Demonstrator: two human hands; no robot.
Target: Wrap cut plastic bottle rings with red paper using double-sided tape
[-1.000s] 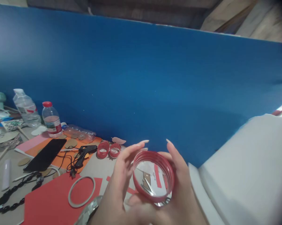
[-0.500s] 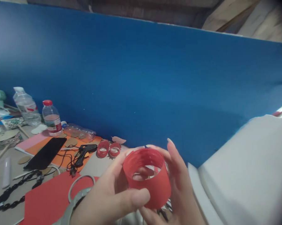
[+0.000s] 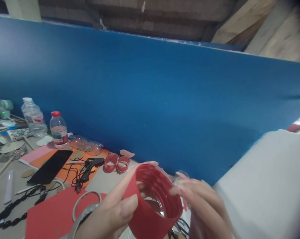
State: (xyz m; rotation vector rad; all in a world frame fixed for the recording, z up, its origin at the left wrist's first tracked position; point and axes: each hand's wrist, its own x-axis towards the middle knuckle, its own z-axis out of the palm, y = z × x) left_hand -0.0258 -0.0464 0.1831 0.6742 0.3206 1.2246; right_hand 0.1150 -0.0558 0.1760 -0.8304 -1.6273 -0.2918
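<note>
A red paper-covered plastic ring, open at both ends and with ridged inner walls, is tilted in front of me. My left hand is wrapped round its left side, thumb on the near outer face. At the ring's right rim, my right hand pinches with its fingertips. Something small and clear shows by those fingertips, too blurred to name. Partly hidden below the ring are the black handles of scissors. Red paper lies left of my left hand.
Two smaller red rings stand near the blue partition. Leftward lie a black glue gun with its cord, a black phone, a bead string and bottles. A white board leans at right.
My right hand has shifted from cupping the ring's right side to pinching at its rim. The ring has tipped, showing more of its inside. The view has tilted up slightly.
</note>
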